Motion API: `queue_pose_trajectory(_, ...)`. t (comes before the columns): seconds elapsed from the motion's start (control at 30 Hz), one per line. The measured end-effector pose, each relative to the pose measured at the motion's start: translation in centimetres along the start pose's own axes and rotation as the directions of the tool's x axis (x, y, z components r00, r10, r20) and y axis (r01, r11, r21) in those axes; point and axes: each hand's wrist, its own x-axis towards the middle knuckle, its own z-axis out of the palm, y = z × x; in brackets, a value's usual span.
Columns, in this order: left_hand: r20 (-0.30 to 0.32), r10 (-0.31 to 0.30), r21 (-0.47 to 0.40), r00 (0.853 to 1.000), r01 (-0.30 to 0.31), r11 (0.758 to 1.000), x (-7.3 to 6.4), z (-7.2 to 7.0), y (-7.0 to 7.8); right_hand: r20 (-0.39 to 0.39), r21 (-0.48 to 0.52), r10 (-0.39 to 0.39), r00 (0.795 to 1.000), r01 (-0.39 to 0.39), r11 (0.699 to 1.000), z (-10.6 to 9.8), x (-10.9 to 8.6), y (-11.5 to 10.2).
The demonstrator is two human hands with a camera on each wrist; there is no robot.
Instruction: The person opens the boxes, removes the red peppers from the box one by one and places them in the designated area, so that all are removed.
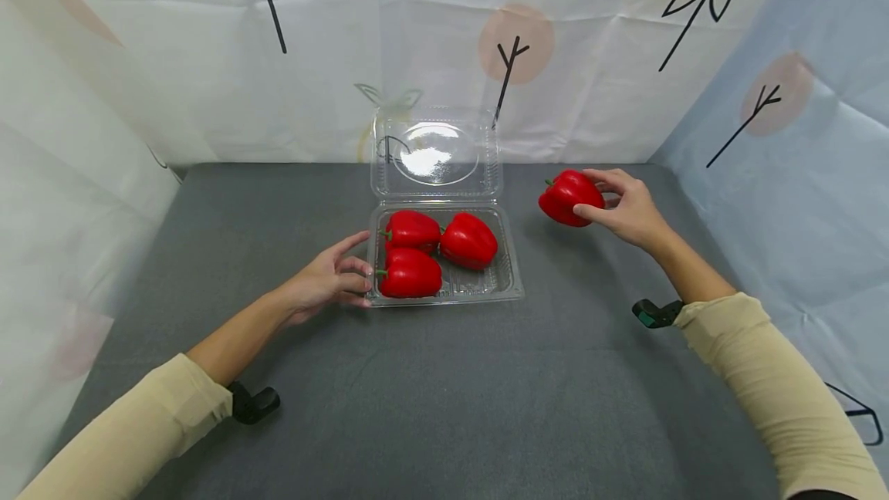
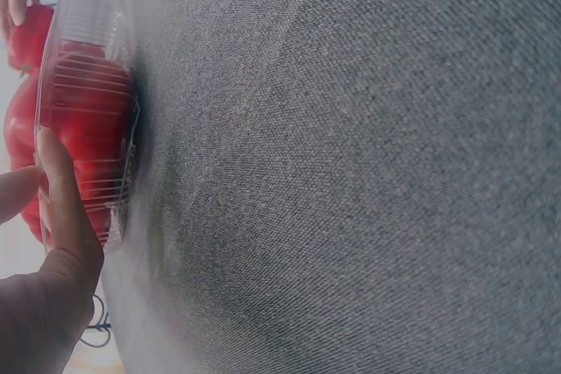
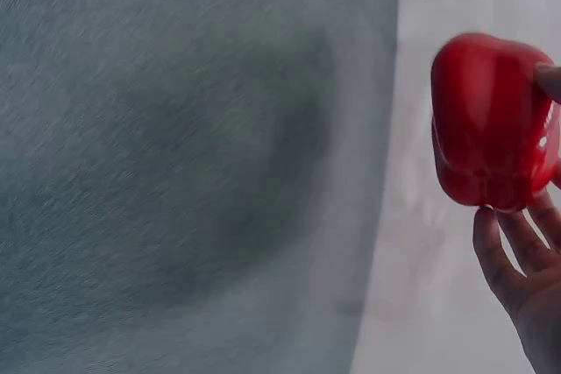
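In the head view my right hand (image 1: 628,211) holds a red bell pepper (image 1: 571,197) off to the right of a clear plastic clamshell box (image 1: 514,284). The right wrist view shows that pepper (image 3: 486,120) raised over the grey table, thumb on one side and fingers on the other. Three more red bell peppers lie in the box: one at the back left (image 1: 413,230), one at the front left (image 1: 411,275), one on the right (image 1: 469,241). My left hand (image 1: 322,280) has its spread fingers against the box's left side, fingertips at the rim.
The box's transparent lid (image 1: 389,176) stands raised at the back, near the patterned white cloth (image 1: 312,99) behind the table. Another cloth wall (image 1: 819,238) borders the right side. Grey fabric covers the tabletop (image 1: 444,400).
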Motion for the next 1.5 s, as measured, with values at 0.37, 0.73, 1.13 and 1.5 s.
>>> queue_pose_trajectory(0.37, -0.005, -0.002, 0.008, 1.0, 0.002, 1.0, 0.0, 0.0, 0.0, -0.131, -0.083, 0.166, 0.977, -0.177, 0.981, 0.4, -0.3, 3.6)
queue_pose_trajectory(0.73, -0.017, -0.005, 0.01, 1.0, 0.005, 1.0, 0.0, 0.2, 0.0, -0.212, -0.089, 0.212, 0.954, -0.235, 0.968, 1.0, -0.3, 6.2)
queue_pose_trajectory(1.13, -0.009, 0.008, -0.001, 1.0, -0.008, 1.0, 0.0, 0.2, 0.1, -0.23, -0.087, 0.237, 0.944, -0.263, 0.961, 1.2, -0.6, 7.3)
queue_pose_trajectory(1.5, -0.007, 0.008, 0.0, 1.0, -0.008, 1.0, 0.0, 0.3, 0.1, -0.209, -0.108, 0.264, 0.942, -0.29, 0.951, 1.7, -0.3, 7.2)
